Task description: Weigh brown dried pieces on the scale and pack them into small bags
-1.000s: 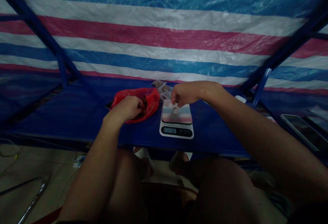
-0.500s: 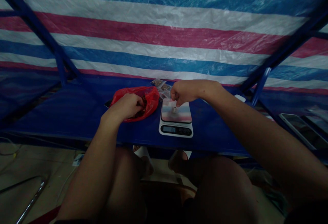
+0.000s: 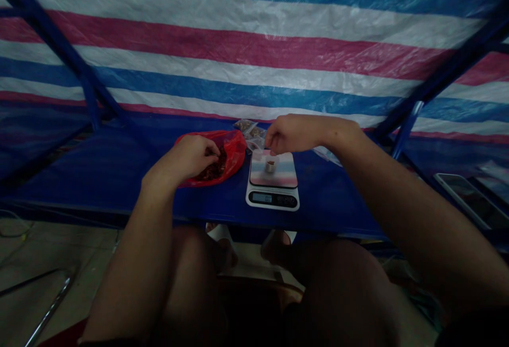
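Scale (image 3: pixel 280 178) sits on the blue table (image 3: pixel 326 204), right of the red bag (image 3: pixel 237 152); long axis near-far, display end pointing near. Small cup (image 3: pixel 270 168) upright on its plate. Bag's long axis roughly left-right, mouth up. Left hand (image 3: pixel 194 155) at the dark bits (image 3: pixel 212 171) inside, fingertips bunched; right hand (image 3: pixel 288 134) over plate's far edge, fingers curled. Can't tell if either grips anything.

Narrow gap between red bag (image 3: pixel 237 149) and scale (image 3: pixel 274 181); small bags (image 3: pixel 253 131) block far end
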The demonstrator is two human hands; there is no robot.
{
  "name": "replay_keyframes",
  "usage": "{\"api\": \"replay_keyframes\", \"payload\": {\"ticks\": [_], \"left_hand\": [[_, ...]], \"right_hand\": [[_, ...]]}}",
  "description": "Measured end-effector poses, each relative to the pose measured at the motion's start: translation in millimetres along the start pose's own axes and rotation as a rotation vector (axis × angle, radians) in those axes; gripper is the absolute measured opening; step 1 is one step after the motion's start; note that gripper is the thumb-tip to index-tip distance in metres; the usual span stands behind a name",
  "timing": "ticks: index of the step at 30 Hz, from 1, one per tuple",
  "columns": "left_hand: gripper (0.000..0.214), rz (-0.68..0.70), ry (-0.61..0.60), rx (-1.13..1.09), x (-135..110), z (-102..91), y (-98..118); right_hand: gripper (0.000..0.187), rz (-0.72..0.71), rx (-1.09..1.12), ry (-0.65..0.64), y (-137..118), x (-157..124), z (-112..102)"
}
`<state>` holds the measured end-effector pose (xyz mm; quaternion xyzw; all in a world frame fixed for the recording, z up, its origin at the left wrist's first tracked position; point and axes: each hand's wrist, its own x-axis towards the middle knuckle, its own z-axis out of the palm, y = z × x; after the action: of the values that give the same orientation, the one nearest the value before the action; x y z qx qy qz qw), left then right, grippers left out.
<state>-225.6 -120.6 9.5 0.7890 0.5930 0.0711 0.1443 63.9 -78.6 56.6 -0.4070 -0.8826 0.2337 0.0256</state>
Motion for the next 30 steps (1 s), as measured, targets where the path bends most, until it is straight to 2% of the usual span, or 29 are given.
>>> {"api": "replay_keyframes", "payload": {"ticks": [3,6,8,11,14,19,23,27,30], "left_hand": [[0.024,0.015,0.063,-0.003,-4.1,-16.1,12.4],[0.023,0.081,0.081,-0.028,-4.9,-28.6,37.8],[0.025,0.163,0.019,-0.071,-0.4,-30.0,59.3],[0.026,0.293,-0.093,-0.175,16.7,-19.9,88.4],[0.026,0.408,-0.141,-0.237,40.3,-2.0,104.5],[0.027,0.474,-0.202,-0.206,66.1,18.0,106.6],[0.028,0.488,-0.219,-0.182,66.8,17.8,106.6],[0.023,0.413,-0.237,-0.181,61.0,13.4,110.3],[0.023,0.412,-0.23,-0.21,59.7,13.7,110.0]], "right_hand": [[0.014,0.032,0.036,0.141,-4.5,-14.2,0.1],[0.02,0.047,0.156,0.358,4.4,-21.6,14.0],[0.022,0.063,0.279,0.486,15.9,-21.1,28.9],[0.023,0.088,0.403,0.59,32.5,-16.6,51.2],[0.023,0.098,0.45,0.623,42.9,-13.9,65.3],[0.026,0.102,0.493,0.659,51.7,-16.2,71.3],[0.027,0.074,0.479,0.665,53.7,-18.9,71.7],[0.026,0.054,0.487,0.658,53.0,-20.3,72.6],[0.025,0.049,0.491,0.65,52.1,-21.1,73.2]]}}
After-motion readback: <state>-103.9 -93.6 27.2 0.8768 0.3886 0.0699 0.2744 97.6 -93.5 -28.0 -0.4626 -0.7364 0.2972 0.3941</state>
